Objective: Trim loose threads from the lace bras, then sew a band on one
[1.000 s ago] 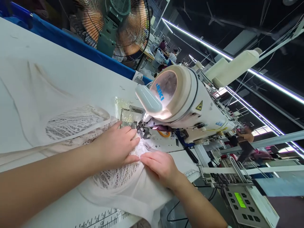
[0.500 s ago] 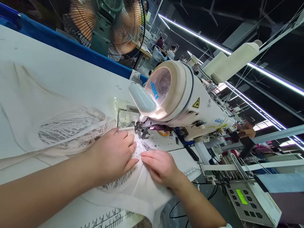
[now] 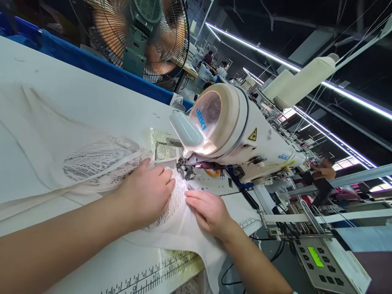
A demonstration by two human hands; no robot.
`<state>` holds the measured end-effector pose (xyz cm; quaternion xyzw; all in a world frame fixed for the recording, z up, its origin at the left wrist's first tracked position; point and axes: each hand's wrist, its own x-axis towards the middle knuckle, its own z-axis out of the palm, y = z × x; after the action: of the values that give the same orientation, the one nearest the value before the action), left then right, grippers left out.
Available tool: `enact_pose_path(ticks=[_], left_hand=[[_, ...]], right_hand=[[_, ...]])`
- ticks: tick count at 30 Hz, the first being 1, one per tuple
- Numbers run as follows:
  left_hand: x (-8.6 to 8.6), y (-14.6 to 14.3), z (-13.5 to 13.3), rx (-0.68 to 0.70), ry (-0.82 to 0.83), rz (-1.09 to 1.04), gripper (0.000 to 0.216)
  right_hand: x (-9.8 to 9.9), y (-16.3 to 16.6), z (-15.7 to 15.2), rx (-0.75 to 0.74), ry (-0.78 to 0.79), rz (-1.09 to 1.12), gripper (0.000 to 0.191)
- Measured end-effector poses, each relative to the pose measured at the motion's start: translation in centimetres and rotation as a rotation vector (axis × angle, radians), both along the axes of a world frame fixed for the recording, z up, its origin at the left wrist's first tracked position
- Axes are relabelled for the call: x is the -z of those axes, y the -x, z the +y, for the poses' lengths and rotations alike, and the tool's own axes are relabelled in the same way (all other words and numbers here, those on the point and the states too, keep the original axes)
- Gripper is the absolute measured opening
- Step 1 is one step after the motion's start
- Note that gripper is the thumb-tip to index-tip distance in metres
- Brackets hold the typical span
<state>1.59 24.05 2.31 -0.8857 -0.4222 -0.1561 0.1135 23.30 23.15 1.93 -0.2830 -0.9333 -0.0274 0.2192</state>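
A white garment with lace panels (image 3: 96, 157) lies across the sewing table and runs to the presser foot (image 3: 181, 164) of a white JUKI sewing machine (image 3: 225, 118). My left hand (image 3: 146, 194) rests on the lace just left of the foot, its fingers bent and pressed together on the cloth; its thumb is mostly hidden. To the right of the lace, close in front of the foot, my right hand (image 3: 208, 210) pinches the plain white cloth with the fingertips. Between both hands a lace part lies flat under the machine's light. The needle itself is too small to make out.
A printed ruler strip (image 3: 159, 274) runs along the table's near edge. Behind the blue-covered table edge (image 3: 104, 67) stands a large fan (image 3: 136, 41). A control box with a green display (image 3: 315, 256) and a white tape (image 3: 288, 217) are at the right. People work farther back.
The garment has shifted toward the machine, baring more of the ruler strip. My left thumb has drawn in toward the fingers. The whole view has moved slightly.
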Motion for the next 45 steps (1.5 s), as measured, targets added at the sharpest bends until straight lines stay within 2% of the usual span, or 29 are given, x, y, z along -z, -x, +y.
enact_pose_path(ticks=[3,6,10,15,18,23,31,39,45], left_hand=[[-0.4,0.1,-0.4,-0.015,0.001,0.007,0.022],[-0.8,0.4,-1.4,-0.086,0.024,0.036,0.025],[-0.8,1.7,-3.4,-0.180,0.075,0.093,0.060],[-0.4,4.3,-3.3,-0.289,0.299,0.130,0.064],[-0.7,5.3,-2.0,-0.258,0.361,0.179,0.068],[-1.5,5.7,-0.5,-0.158,0.338,0.304,0.066],[-0.5,8.0,2.4,0.024,0.208,0.290,0.063],[-1.1,8.7,4.9,0.078,0.241,0.306,0.060],[-1.8,8.8,6.6,0.041,0.253,0.332,0.058]], right_hand=[[0.0,0.0,0.0,0.007,0.008,-0.004,0.028],[-0.4,0.0,0.0,0.011,0.032,-0.054,0.028],[-1.3,-0.2,-0.2,0.030,0.101,-0.177,0.031],[-2.2,-0.2,-0.5,0.042,0.168,-0.280,0.031],[-2.5,0.0,-0.6,0.069,0.190,-0.318,0.029],[-2.8,0.2,-0.4,0.085,0.214,-0.365,0.027],[-2.3,0.9,0.1,0.176,0.154,-0.389,0.025],[-2.0,1.7,0.0,0.225,0.162,-0.386,0.030],[-2.3,1.8,0.0,0.238,0.195,-0.390,0.030]])
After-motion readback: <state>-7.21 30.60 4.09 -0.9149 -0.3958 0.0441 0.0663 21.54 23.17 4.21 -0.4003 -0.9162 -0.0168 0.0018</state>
